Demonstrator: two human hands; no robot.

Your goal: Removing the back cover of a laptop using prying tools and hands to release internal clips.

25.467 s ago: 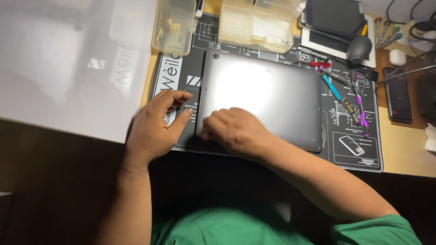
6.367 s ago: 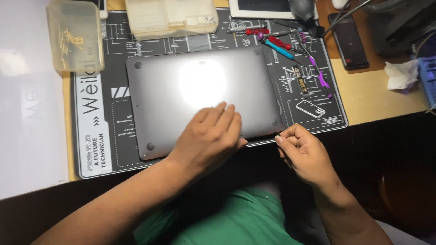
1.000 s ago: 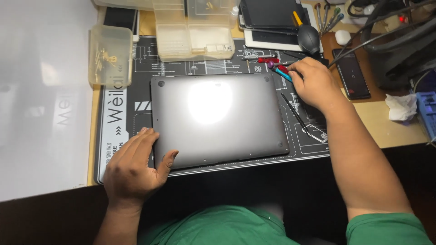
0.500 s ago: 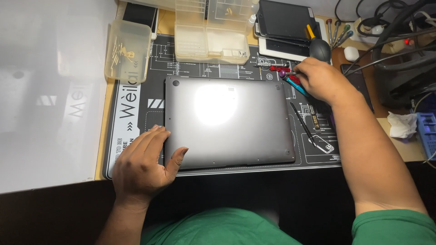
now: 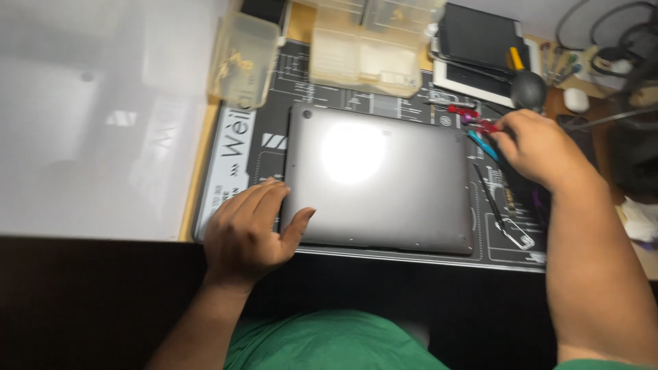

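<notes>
Laptop stiff, slick; grip edges; left hand fingers spread at corner, right hand pinching red screwdriver

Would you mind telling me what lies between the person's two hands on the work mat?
In the head view, the grey laptop, lying bottom-up, fills the stretch between the left hand, at its near-left corner, and the right hand by the screwdrivers.

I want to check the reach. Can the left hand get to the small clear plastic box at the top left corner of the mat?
Probably yes. The left hand rests on the laptop's near left corner, and only bare mat lies between it and the plastic box.
</notes>
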